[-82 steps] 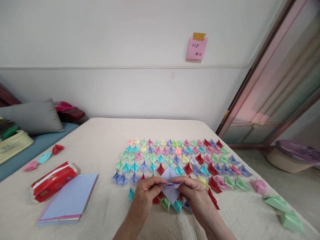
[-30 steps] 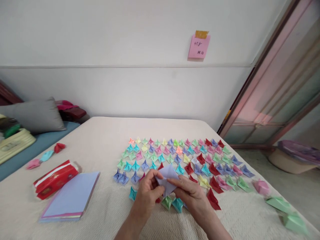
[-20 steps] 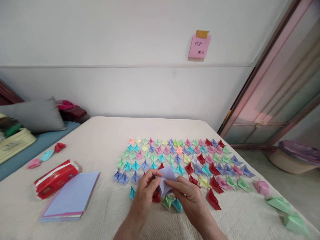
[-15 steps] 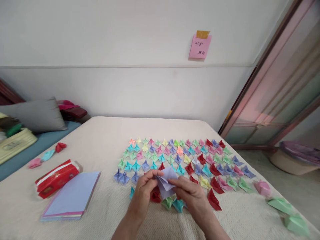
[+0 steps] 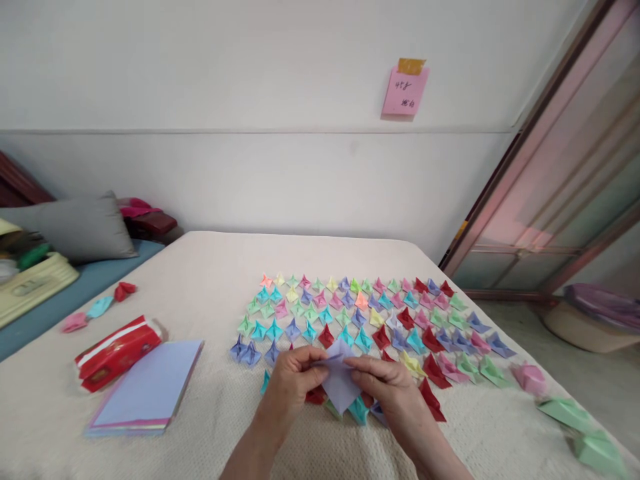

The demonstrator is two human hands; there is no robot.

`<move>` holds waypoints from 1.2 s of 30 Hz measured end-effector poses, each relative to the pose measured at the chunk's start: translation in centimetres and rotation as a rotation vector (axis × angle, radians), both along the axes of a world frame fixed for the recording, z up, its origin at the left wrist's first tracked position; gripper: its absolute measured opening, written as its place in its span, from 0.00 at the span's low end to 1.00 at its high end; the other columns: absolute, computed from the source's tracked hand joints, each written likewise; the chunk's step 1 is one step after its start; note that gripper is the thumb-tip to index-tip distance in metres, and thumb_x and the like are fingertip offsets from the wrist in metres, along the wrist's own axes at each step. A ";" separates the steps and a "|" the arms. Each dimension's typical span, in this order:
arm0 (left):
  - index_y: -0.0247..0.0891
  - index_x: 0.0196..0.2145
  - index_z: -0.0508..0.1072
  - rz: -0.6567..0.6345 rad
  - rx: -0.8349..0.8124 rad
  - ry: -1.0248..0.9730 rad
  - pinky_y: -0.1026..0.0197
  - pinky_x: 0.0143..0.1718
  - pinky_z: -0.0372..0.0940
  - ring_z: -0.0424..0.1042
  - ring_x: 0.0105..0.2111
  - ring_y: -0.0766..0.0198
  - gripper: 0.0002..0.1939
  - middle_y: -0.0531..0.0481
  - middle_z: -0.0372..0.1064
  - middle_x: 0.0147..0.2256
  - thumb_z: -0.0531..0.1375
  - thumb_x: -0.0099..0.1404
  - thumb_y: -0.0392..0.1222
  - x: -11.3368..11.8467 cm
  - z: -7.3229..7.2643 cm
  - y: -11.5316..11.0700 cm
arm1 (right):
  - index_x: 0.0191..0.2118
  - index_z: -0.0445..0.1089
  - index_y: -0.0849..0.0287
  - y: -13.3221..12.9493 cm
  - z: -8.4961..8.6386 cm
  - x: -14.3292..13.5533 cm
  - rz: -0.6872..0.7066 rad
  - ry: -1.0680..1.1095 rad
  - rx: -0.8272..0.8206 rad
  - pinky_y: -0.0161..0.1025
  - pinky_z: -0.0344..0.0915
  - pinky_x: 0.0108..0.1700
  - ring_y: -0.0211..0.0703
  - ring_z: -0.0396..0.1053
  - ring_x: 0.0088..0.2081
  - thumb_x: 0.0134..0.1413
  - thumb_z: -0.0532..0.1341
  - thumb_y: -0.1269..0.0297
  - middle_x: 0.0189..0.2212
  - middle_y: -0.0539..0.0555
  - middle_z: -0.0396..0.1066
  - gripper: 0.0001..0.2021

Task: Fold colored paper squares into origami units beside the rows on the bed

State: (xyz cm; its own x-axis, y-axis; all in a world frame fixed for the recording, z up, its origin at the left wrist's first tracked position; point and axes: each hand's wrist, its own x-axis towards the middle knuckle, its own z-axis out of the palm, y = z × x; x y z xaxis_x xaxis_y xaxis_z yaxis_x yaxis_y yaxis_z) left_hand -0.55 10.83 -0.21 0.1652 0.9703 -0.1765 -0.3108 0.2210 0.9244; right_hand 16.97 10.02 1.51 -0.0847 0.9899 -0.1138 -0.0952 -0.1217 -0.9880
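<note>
A pale purple sheet of origami paper (image 5: 342,387), folded into a diamond shape, is held up above the table between both hands. My left hand (image 5: 293,383) pinches its left side between thumb and fingers. On the opposite side, my right hand (image 5: 385,387) grips the upper right edge the same way. Beneath and behind the hands lie rows of small folded paper boats (image 5: 325,313) in red, blue, green, yellow, pink and purple. Several of those nearest me are partly hidden by the hands and the sheet.
At left, a stack of coloured paper (image 5: 150,387) lies beside a red tissue pack (image 5: 117,352). Small folded pieces (image 5: 100,307) sit beyond it. Pink and green folded papers (image 5: 565,412) line the right edge. A pink note (image 5: 406,92) is taped to the wall.
The purple paper has turned so its flat diamond face shows, where separate flaps stood out before. Both hands still pinch it. The view has shifted slightly.
</note>
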 end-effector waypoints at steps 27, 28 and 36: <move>0.35 0.22 0.76 0.072 0.138 0.088 0.68 0.21 0.55 0.64 0.18 0.70 0.08 0.53 0.67 0.17 0.58 0.55 0.34 -0.2 0.4 -0.1 | 0.30 0.82 0.51 0.1 0.3 1.4 0.138 -0.065 0.167 0.36 0.54 0.30 0.38 0.60 0.26 0.49 0.62 0.68 0.21 0.48 0.61 0.09; 0.35 0.22 0.75 0.074 0.147 0.103 0.69 0.21 0.55 0.64 0.18 0.70 0.08 0.53 0.67 0.17 0.57 0.54 0.33 -0.2 0.5 -0.1 | 0.30 0.82 0.51 0.2 0.4 1.4 0.148 -0.071 0.172 0.36 0.54 0.30 0.38 0.60 0.27 0.50 0.62 0.68 0.21 0.48 0.61 0.09; 0.35 0.25 0.73 0.001 0.172 0.160 0.70 0.16 0.49 0.54 0.14 0.74 0.05 0.59 0.59 0.14 0.58 0.57 0.34 -0.2 1.7 -0.7 | 0.32 0.81 0.51 0.3 0.1 1.5 0.161 -0.136 0.208 0.36 0.54 0.31 0.38 0.61 0.28 0.50 0.60 0.70 0.23 0.49 0.62 0.12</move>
